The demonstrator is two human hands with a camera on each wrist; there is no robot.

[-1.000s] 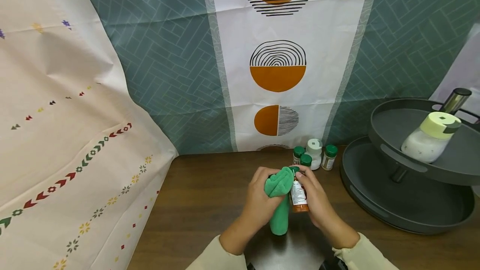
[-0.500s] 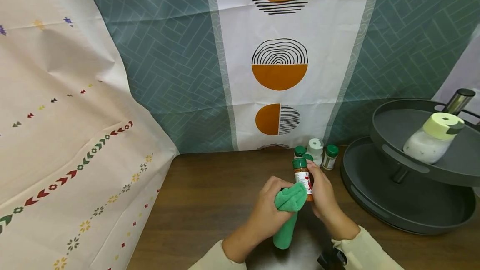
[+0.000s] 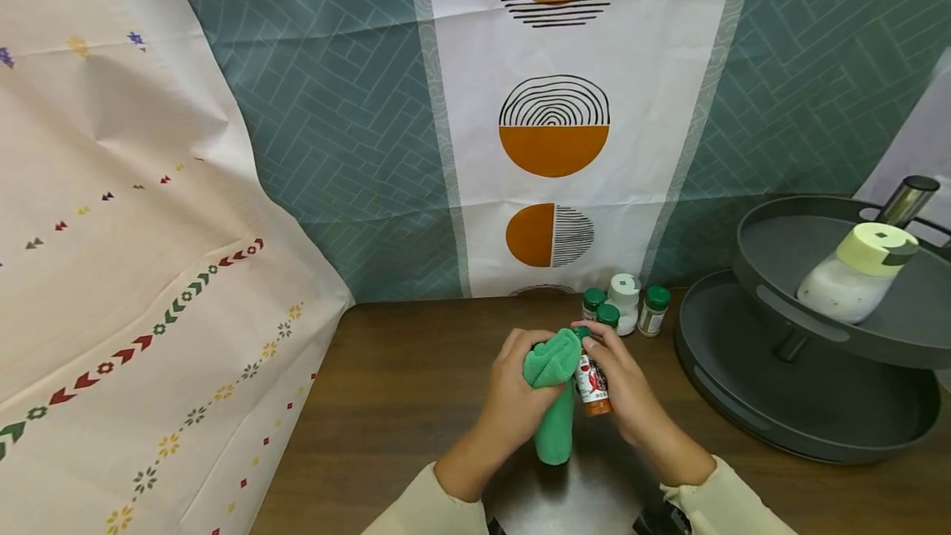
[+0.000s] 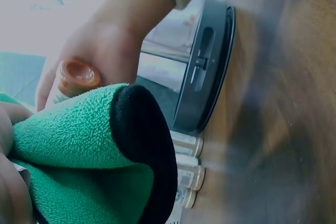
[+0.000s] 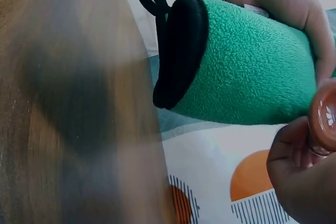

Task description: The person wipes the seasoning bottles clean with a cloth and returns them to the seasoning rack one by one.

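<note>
My left hand [image 3: 516, 390] grips a folded green terry cloth [image 3: 555, 428], whose loose end hangs down below the fist. In the right wrist view the cloth [image 5: 247, 66] shows a black edge and a hanging loop. My right hand [image 3: 627, 386] holds a small spice jar [image 3: 592, 386] with a green cap, orange-red contents and a label with a red pepper on it. The jar tilts, its cap end against or close to the cloth's top; the fingers partly hide the cap. From the left wrist view, the jar's round base [image 4: 79, 74] faces the camera.
Behind the hands, several jars stand close together by the wall: green-capped ones [image 3: 657, 299] and a white bottle [image 3: 624, 291]. At right is a dark two-tier round tray [image 3: 810, 419], with a white jar with a pale yellow lid [image 3: 854, 275] tilted on its upper tier.
Half a second ago the jar was farther forward, its cap clear of the cloth. Both hands have come together at the cap again. The jar has turned, showing a different label side than one second ago.
</note>
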